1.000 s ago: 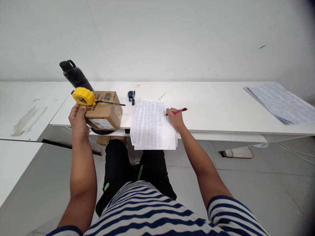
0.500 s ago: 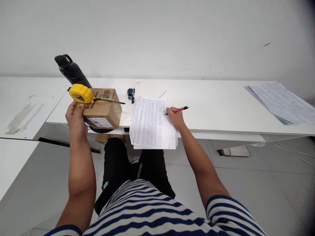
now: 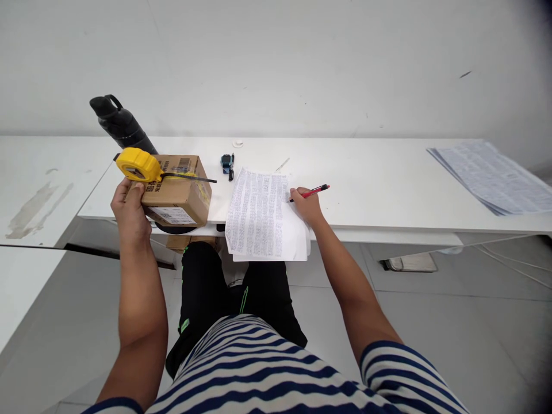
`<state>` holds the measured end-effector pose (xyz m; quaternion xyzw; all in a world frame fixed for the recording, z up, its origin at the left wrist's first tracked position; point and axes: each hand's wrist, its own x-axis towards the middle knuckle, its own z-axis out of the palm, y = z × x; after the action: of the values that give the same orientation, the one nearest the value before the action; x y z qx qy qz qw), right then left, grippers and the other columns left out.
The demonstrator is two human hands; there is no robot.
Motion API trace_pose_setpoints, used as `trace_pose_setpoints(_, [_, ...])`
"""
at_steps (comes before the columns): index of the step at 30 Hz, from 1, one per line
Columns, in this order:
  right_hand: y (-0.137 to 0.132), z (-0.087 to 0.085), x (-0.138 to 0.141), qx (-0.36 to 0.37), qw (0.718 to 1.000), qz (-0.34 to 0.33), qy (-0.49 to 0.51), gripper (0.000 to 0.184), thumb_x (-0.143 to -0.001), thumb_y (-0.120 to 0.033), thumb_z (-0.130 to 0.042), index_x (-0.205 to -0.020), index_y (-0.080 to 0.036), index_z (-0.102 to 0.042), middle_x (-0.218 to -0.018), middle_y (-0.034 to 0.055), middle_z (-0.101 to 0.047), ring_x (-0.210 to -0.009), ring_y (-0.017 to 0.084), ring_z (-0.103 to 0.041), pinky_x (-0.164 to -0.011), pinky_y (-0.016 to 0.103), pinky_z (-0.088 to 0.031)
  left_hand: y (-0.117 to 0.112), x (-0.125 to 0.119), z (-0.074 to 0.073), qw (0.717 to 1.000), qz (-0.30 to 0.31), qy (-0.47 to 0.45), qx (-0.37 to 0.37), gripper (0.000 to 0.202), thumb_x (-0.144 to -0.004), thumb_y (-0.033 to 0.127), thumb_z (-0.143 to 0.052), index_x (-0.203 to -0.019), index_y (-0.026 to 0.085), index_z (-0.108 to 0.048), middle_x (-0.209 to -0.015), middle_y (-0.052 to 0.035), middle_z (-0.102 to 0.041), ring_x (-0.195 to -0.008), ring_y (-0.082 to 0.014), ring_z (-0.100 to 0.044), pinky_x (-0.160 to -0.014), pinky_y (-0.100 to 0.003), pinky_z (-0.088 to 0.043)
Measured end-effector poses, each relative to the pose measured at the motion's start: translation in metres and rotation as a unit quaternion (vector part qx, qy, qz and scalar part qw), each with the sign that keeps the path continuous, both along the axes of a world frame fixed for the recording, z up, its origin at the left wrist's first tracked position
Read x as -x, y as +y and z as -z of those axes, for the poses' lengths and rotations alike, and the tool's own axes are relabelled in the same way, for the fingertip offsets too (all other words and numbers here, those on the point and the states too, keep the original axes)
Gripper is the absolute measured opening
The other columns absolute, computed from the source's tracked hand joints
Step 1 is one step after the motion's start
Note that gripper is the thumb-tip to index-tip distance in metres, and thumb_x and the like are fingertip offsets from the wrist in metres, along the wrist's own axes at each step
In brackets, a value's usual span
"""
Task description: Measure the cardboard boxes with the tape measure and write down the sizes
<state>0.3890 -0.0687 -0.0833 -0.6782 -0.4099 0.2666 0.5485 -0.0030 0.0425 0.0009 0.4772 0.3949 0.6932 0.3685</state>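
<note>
My left hand [image 3: 128, 211] grips a yellow tape measure [image 3: 137, 164] at the left end of a brown cardboard box [image 3: 179, 187] on the white table [image 3: 371, 190]. The tape's dark blade [image 3: 190, 177] stretches right across the box top. My right hand [image 3: 305, 206] pinches a red pen [image 3: 311, 192], its tip touching the right edge of a printed sheet [image 3: 259, 213] that hangs over the table's front edge.
A black bottle [image 3: 118, 125] stands behind the box. A small blue and black gadget [image 3: 226, 163] lies beyond the sheet. A stack of printed papers [image 3: 491, 175] rests at the far right. A second white table [image 3: 38, 184] adjoins on the left.
The view has shifted slightly, so everything sits a little further left and higher. My hands keep the same grips on the tape measure and the pen.
</note>
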Motion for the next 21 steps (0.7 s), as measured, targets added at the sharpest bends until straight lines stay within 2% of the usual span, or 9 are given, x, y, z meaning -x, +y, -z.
trace_pose_setpoints(11, [-0.0017,0.0,-0.0001,-0.016,1.0,0.021,0.007,0.035,-0.083,-0.035,-0.056,-0.053,-0.021,-0.044,-0.059,-0.0027,-0.049,-0.063,0.013,-0.044,-0.067,0.029,-0.039,-0.0029,0.0,-0.0011,1.0,0.0,0.014,0.006,0.042,-0.07,0.02,-0.067,-0.111,0.011,-0.069,-0.102,-0.0041,-0.072,-0.089,-0.0113,-0.062,-0.082,-0.022,-0.05])
trace_pose_setpoints(17, [0.0014,0.0044,0.0011,-0.028,0.998,0.056,-0.013,0.039,-0.084,-0.039,-0.055,-0.054,-0.023,-0.034,-0.056,-0.0043,-0.041,-0.06,0.012,-0.039,-0.061,0.028,-0.037,-0.0024,0.0008,-0.0006,1.0,0.003,0.011,0.004,0.043,-0.069,0.02,-0.068,-0.111,0.01,-0.069,-0.102,-0.0038,-0.072,-0.09,-0.0113,-0.063,-0.083,-0.022,-0.049])
trace_pose_setpoints(21, [0.0011,0.0036,0.0007,-0.017,0.999,0.044,-0.012,0.039,-0.082,-0.035,-0.054,-0.054,-0.023,-0.031,-0.055,-0.0048,-0.039,-0.058,0.011,-0.036,-0.06,0.028,-0.035,-0.002,0.001,0.0001,1.0,-0.005,0.009,0.013,0.043,-0.07,0.02,-0.068,-0.111,0.01,-0.069,-0.101,-0.0039,-0.073,-0.089,-0.0114,-0.063,-0.082,-0.022,-0.05])
